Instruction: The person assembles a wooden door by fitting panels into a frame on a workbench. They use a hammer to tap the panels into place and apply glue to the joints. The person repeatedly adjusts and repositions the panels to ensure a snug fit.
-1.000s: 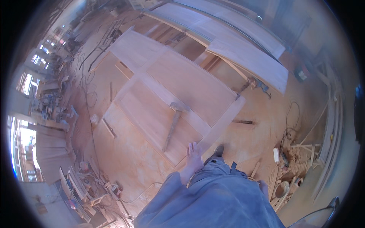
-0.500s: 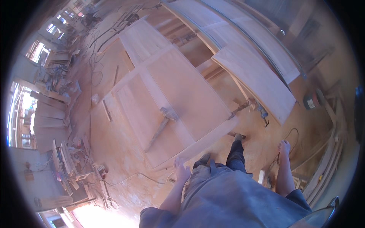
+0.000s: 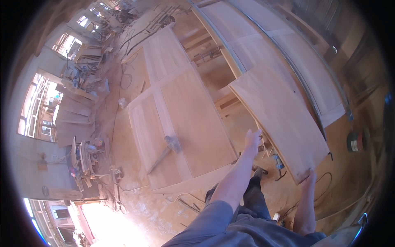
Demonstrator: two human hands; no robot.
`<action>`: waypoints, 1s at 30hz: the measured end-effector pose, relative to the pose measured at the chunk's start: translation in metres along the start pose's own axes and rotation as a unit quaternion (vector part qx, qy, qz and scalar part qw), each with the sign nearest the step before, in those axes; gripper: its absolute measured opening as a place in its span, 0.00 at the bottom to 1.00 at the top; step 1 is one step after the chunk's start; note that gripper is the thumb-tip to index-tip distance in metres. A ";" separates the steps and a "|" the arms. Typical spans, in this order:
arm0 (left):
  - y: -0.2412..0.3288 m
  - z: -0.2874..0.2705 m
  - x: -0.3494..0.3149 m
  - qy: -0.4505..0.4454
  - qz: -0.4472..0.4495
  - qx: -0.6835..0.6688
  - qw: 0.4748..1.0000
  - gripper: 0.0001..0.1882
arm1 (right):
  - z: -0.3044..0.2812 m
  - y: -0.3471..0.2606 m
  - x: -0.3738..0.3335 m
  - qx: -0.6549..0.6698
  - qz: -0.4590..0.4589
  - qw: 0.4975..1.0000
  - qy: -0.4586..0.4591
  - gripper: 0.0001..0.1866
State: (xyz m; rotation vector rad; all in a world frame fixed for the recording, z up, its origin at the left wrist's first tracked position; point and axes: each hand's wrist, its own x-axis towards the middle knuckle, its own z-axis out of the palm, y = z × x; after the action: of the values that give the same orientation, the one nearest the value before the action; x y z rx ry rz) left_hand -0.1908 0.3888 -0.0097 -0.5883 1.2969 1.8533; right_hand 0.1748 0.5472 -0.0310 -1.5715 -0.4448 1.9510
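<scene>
While, in head view, R hand point(image 3: 308, 178) grips the loose wood panel point(image 3: 284, 117) by its near corner, L hand point(image 3: 252, 140) is by its left edge, grip unclear. It overlaps larger panels point(image 3: 247, 47); prob. stiff, fairly light, maybe dusty-slick; best held by opp. edges.

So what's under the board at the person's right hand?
Past its far edge, a panelled piece appears to run beneath the board. Whatever lies directly under it is covered.
</scene>
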 end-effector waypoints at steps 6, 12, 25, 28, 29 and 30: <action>0.002 0.063 0.018 0.041 0.061 0.028 0.997 0.10 | -0.006 0.008 -0.010 -0.103 -0.087 0.985 0.104 0.22; 0.016 0.057 -0.049 0.067 0.068 0.156 0.983 0.10 | -0.030 0.012 -0.058 -0.073 -0.123 0.986 0.089 0.22; 0.049 -0.353 -0.283 0.095 0.072 -0.279 0.953 0.24 | 0.014 0.153 -0.217 -0.256 -0.216 0.928 -0.164 0.25; 0.088 -0.476 -0.325 0.192 0.169 -0.378 0.890 0.26 | 0.088 0.245 -0.312 -0.274 -0.247 0.898 -0.239 0.26; 0.098 -0.510 -0.338 0.201 0.224 -0.406 0.863 0.27 | 0.109 0.273 -0.332 -0.258 -0.195 0.909 -0.263 0.26; 0.108 -0.544 -0.356 0.208 0.275 -0.427 0.836 0.27 | 0.125 0.308 -0.349 -0.241 -0.142 0.919 -0.278 0.26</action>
State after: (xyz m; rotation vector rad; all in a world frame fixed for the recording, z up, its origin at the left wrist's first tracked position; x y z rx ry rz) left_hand -0.1029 -0.2528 0.1116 -1.2317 0.8602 2.9374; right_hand 0.0275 0.1034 0.0857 -1.0873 -1.3973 2.1286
